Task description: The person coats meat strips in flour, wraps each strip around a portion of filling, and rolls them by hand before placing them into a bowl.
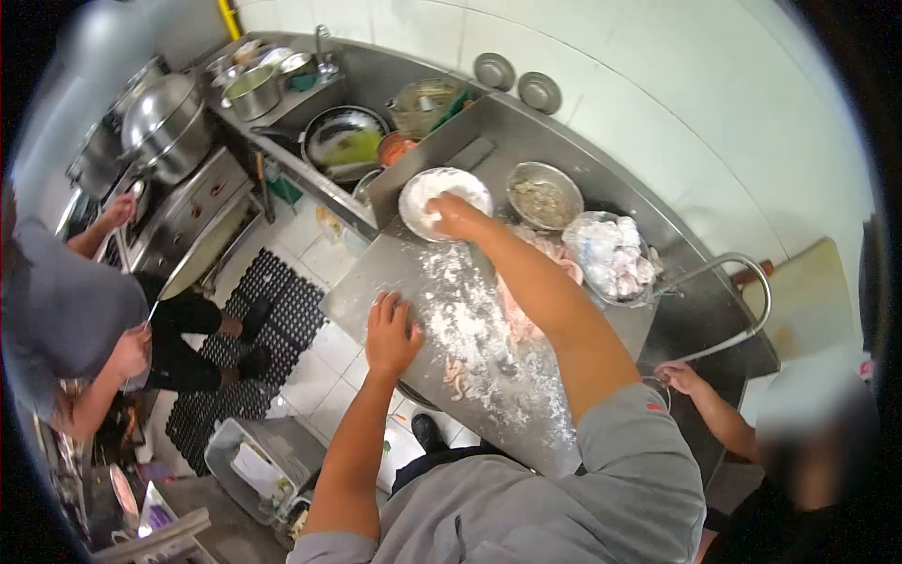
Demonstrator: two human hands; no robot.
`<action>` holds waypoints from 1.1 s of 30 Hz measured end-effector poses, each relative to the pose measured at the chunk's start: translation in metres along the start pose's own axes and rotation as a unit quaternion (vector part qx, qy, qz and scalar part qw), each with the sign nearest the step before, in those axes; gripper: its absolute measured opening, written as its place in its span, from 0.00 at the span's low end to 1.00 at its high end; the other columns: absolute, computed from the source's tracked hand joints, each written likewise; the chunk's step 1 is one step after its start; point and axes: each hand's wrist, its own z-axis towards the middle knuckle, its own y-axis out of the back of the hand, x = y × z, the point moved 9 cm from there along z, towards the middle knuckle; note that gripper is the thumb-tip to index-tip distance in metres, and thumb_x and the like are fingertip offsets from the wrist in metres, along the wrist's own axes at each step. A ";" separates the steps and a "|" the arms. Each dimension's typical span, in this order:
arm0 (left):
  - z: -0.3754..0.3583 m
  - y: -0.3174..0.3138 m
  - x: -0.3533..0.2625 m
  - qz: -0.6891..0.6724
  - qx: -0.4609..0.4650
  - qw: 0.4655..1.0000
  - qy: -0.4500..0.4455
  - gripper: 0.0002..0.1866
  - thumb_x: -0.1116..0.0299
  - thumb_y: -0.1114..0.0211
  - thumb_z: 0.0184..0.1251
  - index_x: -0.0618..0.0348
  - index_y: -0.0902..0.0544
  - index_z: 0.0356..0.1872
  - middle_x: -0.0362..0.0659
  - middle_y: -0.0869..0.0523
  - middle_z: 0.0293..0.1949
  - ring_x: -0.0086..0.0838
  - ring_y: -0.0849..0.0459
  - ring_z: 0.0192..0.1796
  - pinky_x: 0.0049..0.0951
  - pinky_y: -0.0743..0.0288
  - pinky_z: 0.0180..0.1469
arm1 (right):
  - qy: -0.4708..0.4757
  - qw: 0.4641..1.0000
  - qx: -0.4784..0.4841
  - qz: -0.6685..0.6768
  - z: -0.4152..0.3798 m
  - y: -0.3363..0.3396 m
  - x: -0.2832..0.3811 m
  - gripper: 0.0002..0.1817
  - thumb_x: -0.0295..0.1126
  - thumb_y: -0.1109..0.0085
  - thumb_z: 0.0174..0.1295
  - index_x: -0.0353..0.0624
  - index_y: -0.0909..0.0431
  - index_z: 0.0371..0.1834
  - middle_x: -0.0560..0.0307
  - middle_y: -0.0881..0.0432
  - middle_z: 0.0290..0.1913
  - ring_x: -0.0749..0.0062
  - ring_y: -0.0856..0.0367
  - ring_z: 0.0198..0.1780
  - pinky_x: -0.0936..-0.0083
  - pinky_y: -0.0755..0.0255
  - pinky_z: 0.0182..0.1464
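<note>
My right hand (pixel 453 216) reaches into a round metal bowl (pixel 481 188) of white flour (pixel 418 195), its fingers bunched in the powder. My left hand (pixel 392 334) lies at the left edge of the steel table (pixel 362 277), fingers stretched out and holding nothing. Flour is strewn over the tabletop between my arms. Pale raw meat (pixel 517 305) lies on the table, partly hidden beneath my right forearm. A small piece of meat (pixel 457 378) sits nearer to me. Behind my forearm stand a bowl of wet, lumpy food (pixel 545 199) and a bowl of flour-coated pieces (pixel 625 258).
A sink (pixel 371 80) holding a black wok (pixel 324 132) adjoins the table. On the left a co-worker (pixel 75 320) stands at a stove with large pots (pixel 169 113). Another person's hand (pixel 681 376) is near a curved faucet (pixel 766 301) on the right. A grey bin (pixel 254 461) stands below.
</note>
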 end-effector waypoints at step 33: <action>-0.002 -0.009 -0.008 0.012 0.009 0.998 -0.056 0.19 0.72 0.40 0.51 0.63 0.26 0.46 0.54 0.29 0.56 0.52 0.36 0.63 0.47 0.42 0.64 | -0.116 0.905 -0.271 0.307 -0.190 0.210 -0.093 0.28 0.34 0.36 0.51 0.46 0.31 0.57 0.58 0.20 0.45 0.73 0.22 0.45 0.75 0.26 0.44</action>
